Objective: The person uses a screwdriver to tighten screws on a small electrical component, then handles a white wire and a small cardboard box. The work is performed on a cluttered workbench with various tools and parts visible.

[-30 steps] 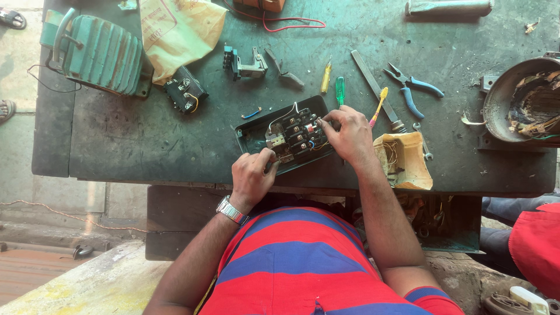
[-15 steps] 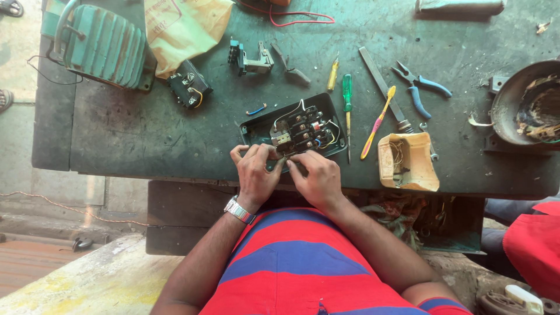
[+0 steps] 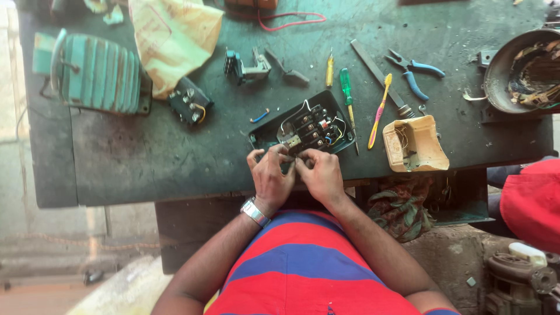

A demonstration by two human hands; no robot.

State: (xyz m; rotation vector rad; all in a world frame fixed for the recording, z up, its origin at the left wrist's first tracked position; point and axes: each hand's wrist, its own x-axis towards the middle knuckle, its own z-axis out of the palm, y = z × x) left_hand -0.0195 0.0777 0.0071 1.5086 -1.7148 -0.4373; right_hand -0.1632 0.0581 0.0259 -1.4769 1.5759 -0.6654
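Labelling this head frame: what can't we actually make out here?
- Head view: what the left hand and right hand pinch is hidden by their fingers; either grip unreadable.
- Near edge of the black switch box: covered by both hands.
- Wiring and terminals inside it: too small to trace.
- Round motor housing: cut off by the right edge.
- Red wire: runs off the top edge.

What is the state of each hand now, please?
Left hand: fingers curled at the near edge of the black switch box; a grip cannot be told.
Right hand: the same, fingers curled there, grip unclear.
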